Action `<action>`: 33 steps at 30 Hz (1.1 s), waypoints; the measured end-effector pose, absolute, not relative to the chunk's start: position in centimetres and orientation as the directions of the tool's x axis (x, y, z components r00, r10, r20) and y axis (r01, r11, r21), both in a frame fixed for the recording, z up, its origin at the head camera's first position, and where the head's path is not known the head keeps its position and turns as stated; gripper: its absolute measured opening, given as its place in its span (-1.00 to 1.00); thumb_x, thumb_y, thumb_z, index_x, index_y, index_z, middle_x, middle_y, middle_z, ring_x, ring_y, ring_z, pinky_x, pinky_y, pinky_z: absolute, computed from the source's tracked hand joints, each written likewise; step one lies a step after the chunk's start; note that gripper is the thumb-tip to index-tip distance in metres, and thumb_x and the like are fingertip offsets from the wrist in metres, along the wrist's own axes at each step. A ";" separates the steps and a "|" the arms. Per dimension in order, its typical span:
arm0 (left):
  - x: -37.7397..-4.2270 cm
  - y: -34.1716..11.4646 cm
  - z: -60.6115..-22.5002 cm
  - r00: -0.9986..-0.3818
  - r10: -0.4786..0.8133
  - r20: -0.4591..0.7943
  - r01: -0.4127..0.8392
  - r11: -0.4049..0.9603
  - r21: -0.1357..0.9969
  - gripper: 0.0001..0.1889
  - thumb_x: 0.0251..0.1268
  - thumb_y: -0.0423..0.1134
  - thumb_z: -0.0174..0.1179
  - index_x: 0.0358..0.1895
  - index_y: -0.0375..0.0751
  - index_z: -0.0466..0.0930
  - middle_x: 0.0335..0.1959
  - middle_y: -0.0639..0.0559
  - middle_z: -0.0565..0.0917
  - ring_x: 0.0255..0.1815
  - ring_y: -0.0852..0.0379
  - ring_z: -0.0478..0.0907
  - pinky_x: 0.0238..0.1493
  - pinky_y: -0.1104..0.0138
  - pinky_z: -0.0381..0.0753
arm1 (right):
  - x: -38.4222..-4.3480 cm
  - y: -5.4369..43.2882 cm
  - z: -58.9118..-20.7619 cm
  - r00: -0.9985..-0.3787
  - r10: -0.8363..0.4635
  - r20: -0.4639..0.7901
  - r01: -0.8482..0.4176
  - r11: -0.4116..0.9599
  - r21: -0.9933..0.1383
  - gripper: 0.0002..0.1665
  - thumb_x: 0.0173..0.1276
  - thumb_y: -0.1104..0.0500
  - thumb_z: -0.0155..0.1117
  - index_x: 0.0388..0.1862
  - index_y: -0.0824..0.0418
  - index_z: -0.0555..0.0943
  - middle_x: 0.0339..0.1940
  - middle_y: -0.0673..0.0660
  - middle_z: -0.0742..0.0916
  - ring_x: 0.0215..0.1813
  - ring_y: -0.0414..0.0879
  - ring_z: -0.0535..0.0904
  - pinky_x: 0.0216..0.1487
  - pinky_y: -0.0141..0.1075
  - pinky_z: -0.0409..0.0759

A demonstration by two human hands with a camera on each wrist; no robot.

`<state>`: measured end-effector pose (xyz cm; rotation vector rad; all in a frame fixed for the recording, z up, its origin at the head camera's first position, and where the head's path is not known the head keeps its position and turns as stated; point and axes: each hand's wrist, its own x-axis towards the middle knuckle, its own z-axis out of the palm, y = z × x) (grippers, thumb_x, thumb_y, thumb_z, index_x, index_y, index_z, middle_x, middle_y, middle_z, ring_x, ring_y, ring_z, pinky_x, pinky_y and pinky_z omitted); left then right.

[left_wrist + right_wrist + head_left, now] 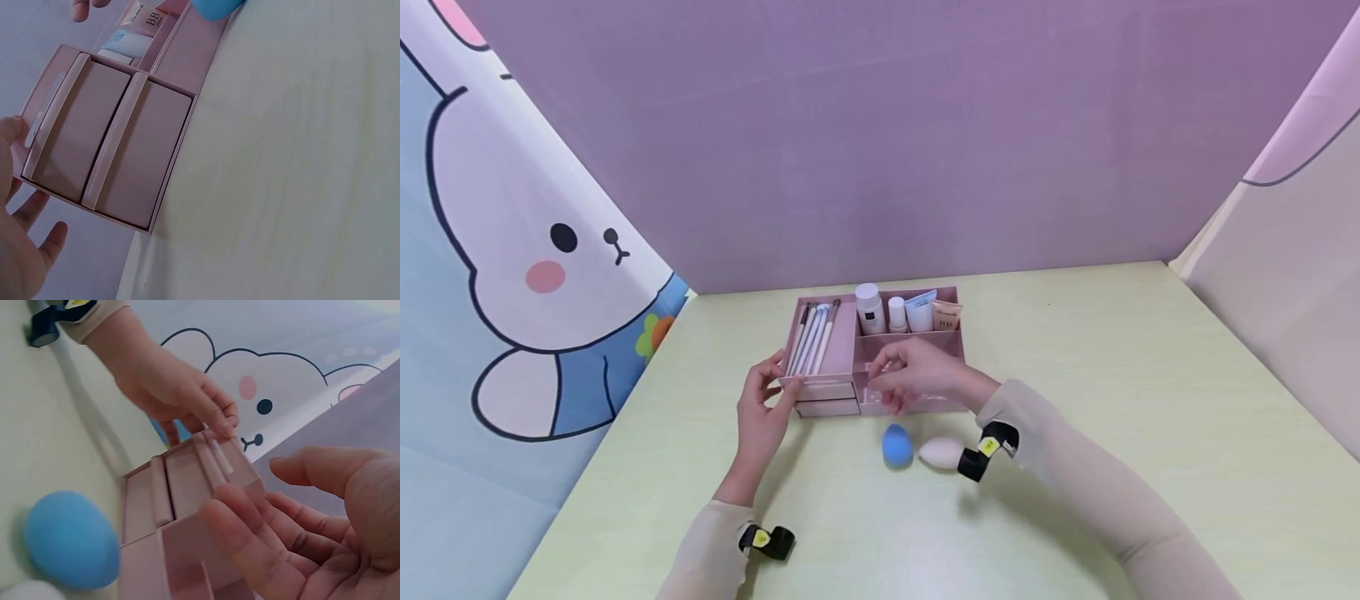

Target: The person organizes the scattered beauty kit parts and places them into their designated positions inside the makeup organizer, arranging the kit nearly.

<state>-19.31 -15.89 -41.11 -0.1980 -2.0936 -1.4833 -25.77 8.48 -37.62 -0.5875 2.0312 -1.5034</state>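
A pink makeup organizer (pixel 842 354) stands near the back of the table. My left hand (pixel 763 412) grips its front left corner, thumb at the top edge and fingers along the side. Several makeup brushes (pixel 812 337) lie in the top tray above two drawers (pixel 134 150). Over the lower right compartment hovers my right hand (pixel 917 371); the right wrist view shows nothing between its loosely bent fingers and thumb. In the back compartment stand a white bottle (pixel 870 312), a smaller white bottle (pixel 897 315), a blue-and-white tube (pixel 921 312) and a BB cream tube (pixel 947 316).
A blue makeup sponge (pixel 897 446) and a pale pink makeup sponge (pixel 940 452) sit on the table (pixel 1120 358) in front of the organizer. Behind the table hangs a purple cloth (pixel 925 150), with a rabbit-print cloth (pixel 520 217) at the left.
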 end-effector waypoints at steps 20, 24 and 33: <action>-19.6 -16.2 -41.3 -0.828 -0.180 0.532 0.443 0.371 0.816 -0.78 0.25 -0.58 0.23 -0.19 -0.57 0.35 0.24 -0.41 0.52 0.12 -0.31 0.52 -0.08 0.42 0.48 | -23.5 10.1 -41.7 -0.746 -0.652 -0.136 -0.244 0.457 -0.855 -0.83 0.22 0.19 0.47 -0.33 0.20 0.63 -0.70 0.01 0.63 -0.70 -0.22 0.47 -0.65 -0.43 0.43; -19.7 -16.3 -41.3 -0.826 -0.176 0.535 0.447 0.372 0.813 -0.78 0.26 -0.58 0.23 -0.19 -0.57 0.35 0.23 -0.43 0.52 0.12 -0.31 0.52 -0.08 0.41 0.48 | -23.3 9.7 -41.9 -0.751 -0.653 -0.099 -0.336 0.508 -0.793 -0.78 0.19 0.12 0.52 -0.34 0.17 0.63 -0.68 -0.03 0.63 -0.69 -0.23 0.47 -0.63 -0.41 0.46; -19.6 -16.2 -41.3 -0.829 -0.181 0.530 0.445 0.361 0.820 -0.78 0.25 -0.60 0.23 -0.19 -0.59 0.35 0.23 -0.45 0.51 0.12 -0.35 0.52 -0.08 0.40 0.48 | -23.1 9.3 -42.2 -0.759 -0.645 -0.091 -0.384 0.556 -0.737 -0.70 0.10 0.08 0.58 -0.34 0.15 0.62 -0.49 -0.05 0.65 -0.57 -0.22 0.54 -0.51 -0.34 0.57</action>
